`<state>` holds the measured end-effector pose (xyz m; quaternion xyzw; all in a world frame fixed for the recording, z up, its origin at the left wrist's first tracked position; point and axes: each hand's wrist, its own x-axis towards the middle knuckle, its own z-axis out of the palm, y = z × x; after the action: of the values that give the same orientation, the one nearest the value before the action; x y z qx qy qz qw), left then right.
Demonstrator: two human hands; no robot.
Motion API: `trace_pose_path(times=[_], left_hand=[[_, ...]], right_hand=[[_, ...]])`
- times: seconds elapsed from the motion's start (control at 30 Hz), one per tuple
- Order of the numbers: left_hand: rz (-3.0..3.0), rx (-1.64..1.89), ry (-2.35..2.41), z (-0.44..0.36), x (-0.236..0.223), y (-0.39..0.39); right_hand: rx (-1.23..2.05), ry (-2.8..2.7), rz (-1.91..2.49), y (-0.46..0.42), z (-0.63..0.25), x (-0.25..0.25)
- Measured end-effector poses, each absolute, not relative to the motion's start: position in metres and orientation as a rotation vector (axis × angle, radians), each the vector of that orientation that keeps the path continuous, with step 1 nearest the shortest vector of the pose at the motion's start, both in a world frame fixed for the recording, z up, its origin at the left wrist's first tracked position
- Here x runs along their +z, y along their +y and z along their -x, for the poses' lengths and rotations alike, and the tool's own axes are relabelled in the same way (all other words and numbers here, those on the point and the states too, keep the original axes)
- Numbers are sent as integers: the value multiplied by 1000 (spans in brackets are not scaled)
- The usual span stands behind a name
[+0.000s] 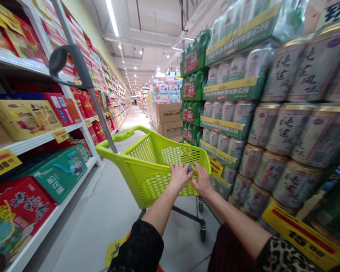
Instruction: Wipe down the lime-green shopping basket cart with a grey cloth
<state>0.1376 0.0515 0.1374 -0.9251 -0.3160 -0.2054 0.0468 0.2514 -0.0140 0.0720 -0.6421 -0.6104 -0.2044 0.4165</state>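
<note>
My left hand is in front of the near side of a lime-green shopping cart, its fingers bent over a small dark grey object. Most of that object is hidden under the fingers, so its kind cannot be made out. Close beside it, my right hand has its thumb and fingers apart, with the tips near the object's right end. Both forearms stretch forward from dark and leopard-print sleeves. The cart stands sideways before me, its perforated basket upright on a grey frame with black wheels.
Shelves of boxed goods line the left. Stacked beer cans and green shrink-wrapped packs rise close on the right. Wet-wipes cartons stand ahead along the aisle. A grey pole with a looped handle crosses the upper left.
</note>
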Motion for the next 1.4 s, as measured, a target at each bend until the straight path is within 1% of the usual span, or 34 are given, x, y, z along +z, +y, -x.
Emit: trace_pose_path(times=[0.17,0.27,0.47,0.53,0.8,0.93,1.07,1.2,1.3,1.4], left_hand=[[2729,-638,-734,-131,130,62],[2710,-609,-610,-105,134,83],[2511,-588,-806,-4,163,147],[2470,-555,-821,16,169,158],[2516,-519,-757,2,152,152],[2536,-410,-729,35,173,167],[2490,-398,-811,68,191,178],[2464,-508,-896,45,170,165],[2545,-495,-809,7,147,150],[2601,-460,-725,-11,142,143]], right_hand=[[-640,-1679,1749,-23,-255,63],[-695,-1730,1770,-24,-257,64],[-725,-1751,1772,-22,-265,60],[-738,-1760,1763,-20,-268,57],[-761,-1793,1755,-16,-281,56],[-753,-1796,1759,-18,-285,57],[-768,-1755,1744,-18,-282,54],[-743,-1709,1753,-17,-275,53],[-701,-1725,1776,-17,-275,55],[-661,-1753,1811,-19,-279,59]])
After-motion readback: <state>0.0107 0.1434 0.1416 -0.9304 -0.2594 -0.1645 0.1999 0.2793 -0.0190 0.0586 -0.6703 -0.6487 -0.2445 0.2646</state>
